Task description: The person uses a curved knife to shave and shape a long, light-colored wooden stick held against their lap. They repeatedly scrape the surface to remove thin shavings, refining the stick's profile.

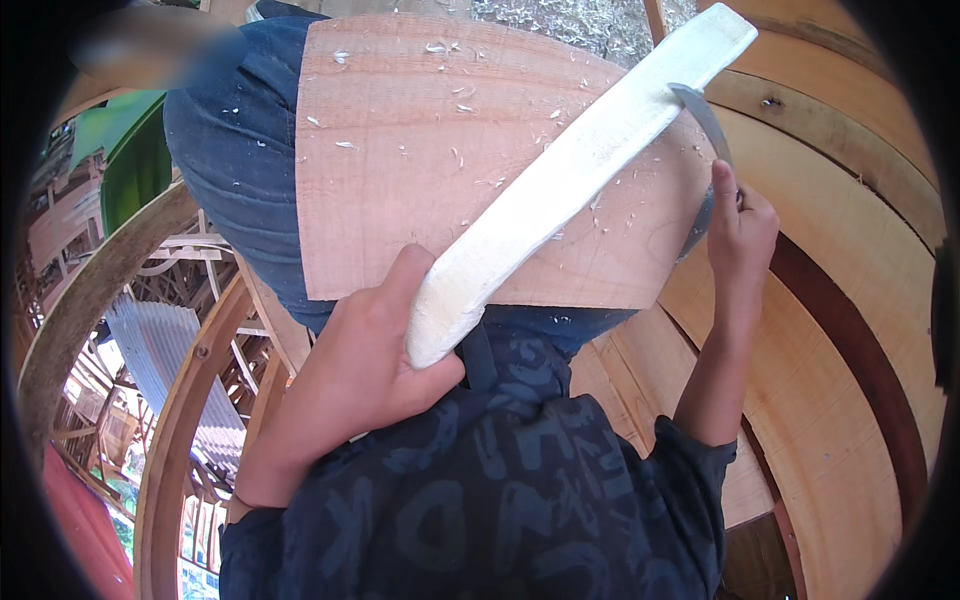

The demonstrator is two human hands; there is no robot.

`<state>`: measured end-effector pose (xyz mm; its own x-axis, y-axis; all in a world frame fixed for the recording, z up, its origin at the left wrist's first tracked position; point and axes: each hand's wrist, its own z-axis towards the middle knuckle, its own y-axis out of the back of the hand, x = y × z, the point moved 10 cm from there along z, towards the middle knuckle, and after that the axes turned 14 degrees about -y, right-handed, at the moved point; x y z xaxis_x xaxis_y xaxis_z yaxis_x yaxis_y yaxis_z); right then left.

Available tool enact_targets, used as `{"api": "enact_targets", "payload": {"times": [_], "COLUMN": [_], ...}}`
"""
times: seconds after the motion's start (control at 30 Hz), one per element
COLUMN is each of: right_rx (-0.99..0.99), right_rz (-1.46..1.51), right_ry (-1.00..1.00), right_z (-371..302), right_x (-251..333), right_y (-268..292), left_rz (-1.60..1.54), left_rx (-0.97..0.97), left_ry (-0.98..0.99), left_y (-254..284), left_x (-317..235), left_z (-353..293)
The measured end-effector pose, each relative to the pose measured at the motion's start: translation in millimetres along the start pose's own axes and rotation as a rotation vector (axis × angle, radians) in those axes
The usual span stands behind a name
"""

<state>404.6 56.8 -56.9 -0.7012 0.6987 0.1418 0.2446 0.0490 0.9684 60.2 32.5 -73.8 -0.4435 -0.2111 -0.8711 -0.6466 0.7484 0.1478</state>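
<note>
A long pale, whitish wooden piece [575, 185] slants across my lap, its near end close to my chest and its far end up at the right. My left hand [375, 345] is closed round the near end, thumb along its side. In my right hand [741, 215] is a curved metal blade [712, 122], its tip touching the right edge of the wooden piece near the far end. More grey metal shows below that hand; the grip itself is mostly hidden by my fingers. Under the wooden piece a flat reddish board [400, 170] rests over my legs, sprinkled with small shavings.
Curved wooden planks [830, 370] rise on the right with a dark gap between them. Many shavings [570, 25] lie beyond the board. Curved timber ribs [185, 440] stand at the left, with a corrugated sheet [165, 350] and stacked lumber behind. A green object [138, 165] is at far left.
</note>
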Motion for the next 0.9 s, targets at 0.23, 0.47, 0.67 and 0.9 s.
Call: {"api": "enact_targets", "payload": {"times": [0.23, 0.47, 0.67, 0.9], "right_rx": [0.236, 0.096, -0.044, 0.088], "right_rz": [0.037, -0.004, -0.005, 0.144], "right_ry": [0.382, 0.306, 0.087, 0.109], "right_z": [-89, -63, -32, -30], "right_x": [70, 56, 28, 12], "right_y": [-11, -12, -5, 24], "left_rz": [-0.174, -0.220, -0.241, -0.280], "left_rx": [0.053, 0.053, 0.058, 0.121], "left_ry": [0.068, -0.026, 0.065, 0.060], "left_y": [-2, -3, -6, -2], "left_x": [5, -1, 10, 13], "left_z": [3, 7, 3, 3]}}
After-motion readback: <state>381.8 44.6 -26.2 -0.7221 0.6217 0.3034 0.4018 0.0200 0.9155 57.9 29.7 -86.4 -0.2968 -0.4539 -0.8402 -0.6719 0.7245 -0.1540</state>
